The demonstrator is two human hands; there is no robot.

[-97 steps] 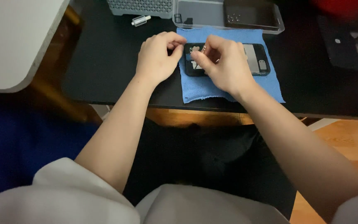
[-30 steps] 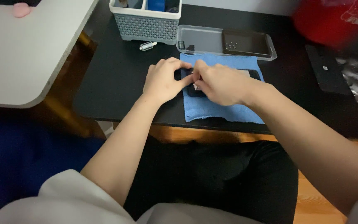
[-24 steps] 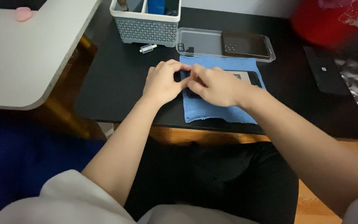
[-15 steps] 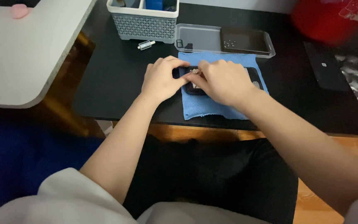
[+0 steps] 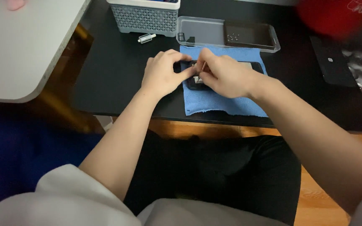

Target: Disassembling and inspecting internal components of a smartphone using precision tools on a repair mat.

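A dark opened phone (image 5: 197,82) lies on a blue cloth (image 5: 227,102) on the black table (image 5: 114,75). My left hand (image 5: 164,77) rests on the phone's left end, fingers pressing it down. My right hand (image 5: 225,77) covers the middle of the phone and pinches a thin tool (image 5: 203,67) whose tip points down into the phone. Most of the phone is hidden under both hands.
A clear plastic tray (image 5: 227,33) with tiny parts lies behind the cloth. A grey perforated basket (image 5: 145,19) stands at the back left, a small vial-like item (image 5: 146,38) beside it. A white table (image 5: 21,46) is left, a black flat device (image 5: 332,62) right, and a red object (image 5: 336,16) at the back right.
Both hands stay on the phone with only small finger shifts. The view has drifted slightly, so the table sits a little higher in frame.
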